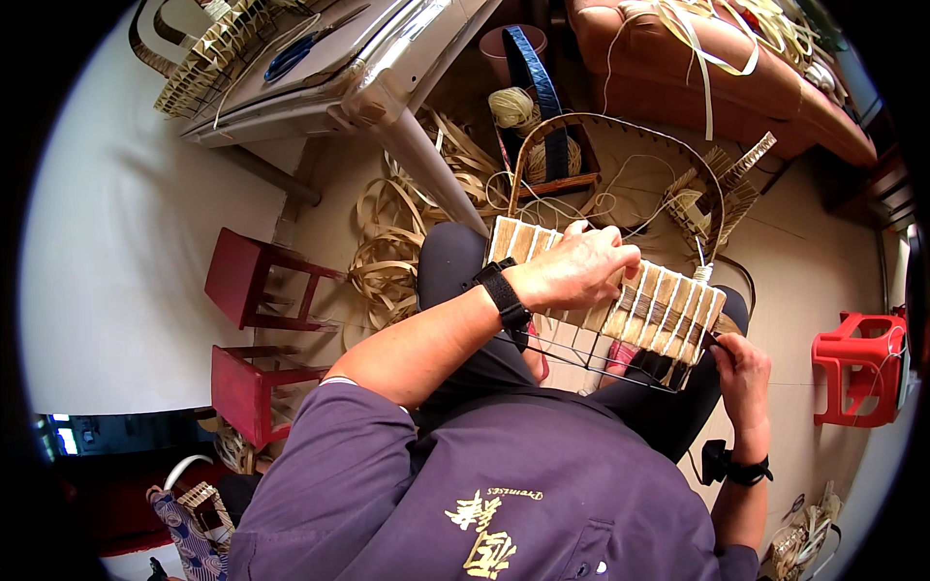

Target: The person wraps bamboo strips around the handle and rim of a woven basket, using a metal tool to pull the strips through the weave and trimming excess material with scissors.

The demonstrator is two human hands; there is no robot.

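Observation:
A wire-framed basket [668, 320] with pale woven strips on its side lies across my lap, its arched handle [620, 121] pointing away from me. My left hand [573, 269] lies over the top of the woven side, fingers curled on the strips. My right hand [738, 373] pinches the basket's right corner where a strip end meets the wire rim. Both wrists wear black bands.
Loose coils of pale weaving strip [392, 242] lie on the floor ahead. Two red wooden stools [254, 281] stand at left, a red plastic stool [862, 368] at right. A grey table [320, 68] is at top left, a brown sofa [717, 68] with strips at top right.

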